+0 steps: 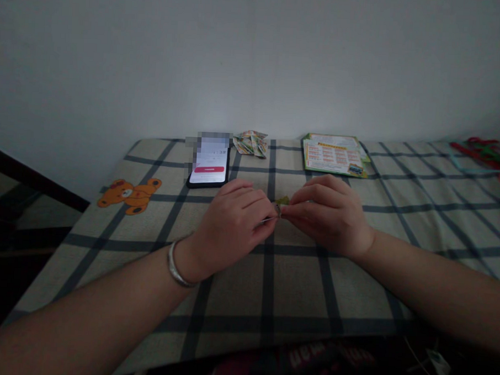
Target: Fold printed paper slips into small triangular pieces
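Note:
My left hand [238, 223], with a silver bangle [174, 264] at its wrist, pinches a small piece of folded paper [282, 200] between thumb and fingers. From the other side my right hand [334, 213] grips the same piece, fingertips pressed together. Only a yellow-green corner and a thin pale edge show between the hands; the fingers cover the rest. Both hands are close together just above the checked tablecloth [245, 298]. Beyond them, near the wall, lies a crumpled or folded printed paper [251, 144].
A phone [209, 163] with a lit screen lies behind my left hand. Printed sheets [334, 157] are stacked behind my right hand. An orange bear picture [129, 195] is at the left. Red and green items [489, 154] lie far right. The wall [255, 60] bounds the table's back.

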Demonstrator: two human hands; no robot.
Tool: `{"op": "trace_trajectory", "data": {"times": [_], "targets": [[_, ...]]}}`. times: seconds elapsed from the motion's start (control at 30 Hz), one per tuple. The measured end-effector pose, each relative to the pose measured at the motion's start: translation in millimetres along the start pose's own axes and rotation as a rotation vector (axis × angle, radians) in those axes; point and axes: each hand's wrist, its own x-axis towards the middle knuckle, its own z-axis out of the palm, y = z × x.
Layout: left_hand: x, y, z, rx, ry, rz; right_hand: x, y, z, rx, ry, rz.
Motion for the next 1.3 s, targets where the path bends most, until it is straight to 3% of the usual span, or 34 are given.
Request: {"op": "trace_trajectory", "data": {"times": [0.47,0.83,1.3], "targets": [[-2.0,-3.0,0.9,0.056,-0.039,0.081,2.0,-3.2,4.8,0.036,-0.165,0.067],[0.9,-2.2,-0.9,-0.058,-0.014,0.017,-1.1,-1.9,5.5,0.061,-0.105,0.122],[-0.2,-0.9,-0.8,0.016,-0.003,0.099,-0.1,-2.1,8.9,0.215,-0.145,0.148]]}}
